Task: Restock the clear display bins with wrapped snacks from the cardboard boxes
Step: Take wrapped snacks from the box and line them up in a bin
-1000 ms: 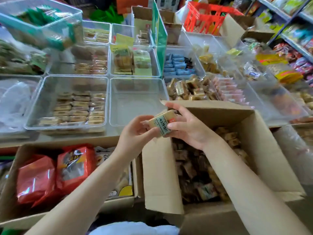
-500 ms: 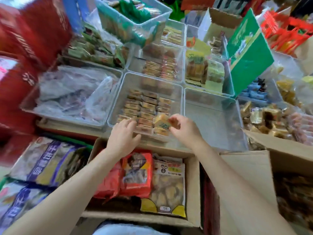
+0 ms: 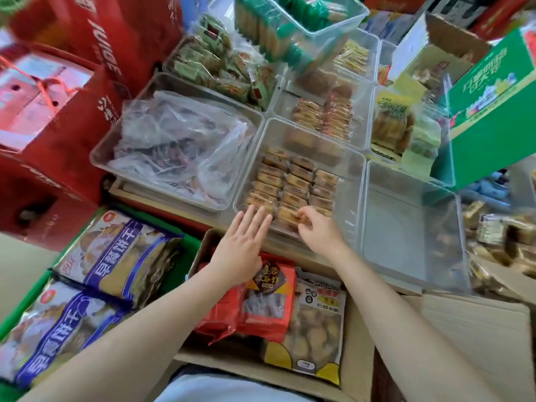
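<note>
A clear display bin in the middle holds neat rows of tan wrapped snacks. My right hand pinches one tan wrapped snack and holds it at the near end of the rows, inside the bin's front wall. With straight fingers, my left hand lies flat, its fingertips touching the front row just left of that snack. An open cardboard box below my arms holds red and clear snack bags.
An empty clear bin stands to the right. Left of the filled bin is a bin with crumpled plastic bags. More bins lie behind. Red cartons stand at the left, a green box at the right, and biscuit bags at the lower left.
My hands moved from over the right cardboard box leftward to the bin. The right hand lowered the snack into the front row; the left hand let go and flattened against the row.
</note>
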Motion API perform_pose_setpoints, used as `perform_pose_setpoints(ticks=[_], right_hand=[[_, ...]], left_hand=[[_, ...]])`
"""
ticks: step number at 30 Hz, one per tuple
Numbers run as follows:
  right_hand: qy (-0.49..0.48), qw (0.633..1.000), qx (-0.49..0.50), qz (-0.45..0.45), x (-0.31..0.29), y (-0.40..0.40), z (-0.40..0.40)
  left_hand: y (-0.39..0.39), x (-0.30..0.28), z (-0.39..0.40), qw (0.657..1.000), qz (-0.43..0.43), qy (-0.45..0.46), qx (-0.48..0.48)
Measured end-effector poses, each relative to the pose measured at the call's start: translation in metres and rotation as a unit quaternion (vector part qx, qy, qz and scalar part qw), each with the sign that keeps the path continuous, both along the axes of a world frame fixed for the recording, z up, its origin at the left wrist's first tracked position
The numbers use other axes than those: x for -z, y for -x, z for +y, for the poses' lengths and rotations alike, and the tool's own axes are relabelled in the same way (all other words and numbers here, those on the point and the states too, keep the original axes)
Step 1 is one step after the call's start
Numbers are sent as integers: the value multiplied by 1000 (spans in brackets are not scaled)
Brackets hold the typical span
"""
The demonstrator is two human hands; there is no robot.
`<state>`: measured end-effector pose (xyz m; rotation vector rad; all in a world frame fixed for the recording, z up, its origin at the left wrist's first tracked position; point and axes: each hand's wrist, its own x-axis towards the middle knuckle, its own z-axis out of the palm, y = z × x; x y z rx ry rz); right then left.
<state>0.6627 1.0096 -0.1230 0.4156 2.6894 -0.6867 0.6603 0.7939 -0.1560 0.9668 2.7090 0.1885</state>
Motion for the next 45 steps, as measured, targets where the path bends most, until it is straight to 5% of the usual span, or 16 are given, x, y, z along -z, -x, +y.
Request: perform_pose_setpoints(ticks=[8, 15, 24, 28, 34, 37, 40, 42, 45], right_hand=[[-2, 998, -39, -56, 3, -9, 10], [52, 992, 6, 118, -75, -92, 50], [34, 933, 230, 273, -144, -297, 209], [42, 957, 241, 158, -127, -359, 257], [33, 995, 68, -67, -86, -379, 283], [-14, 972, -49, -228, -43, -375, 280], [-52, 912, -183, -365, -3, -385, 269], [-64, 889, -231, -390, 12, -394, 259], [-49, 906, -222, -356, 13, -388, 261]], left_hand=[[-3, -12, 8, 999, -32, 14, -25], [-49, -49, 65, 977, -83, -188, -60], [-230, -102, 245, 900, -340, -272, -7], [-298, -110, 288, 842, -409, -349, -51], [-324, -97, 312, 819, -402, -388, -131], [-325, -101, 311, 807, -409, -399, -145], [-327, -103, 310, 804, -408, -408, -145], [-327, -103, 310, 807, -406, -403, -150], [-328, -103, 310, 812, -398, -401, -145]])
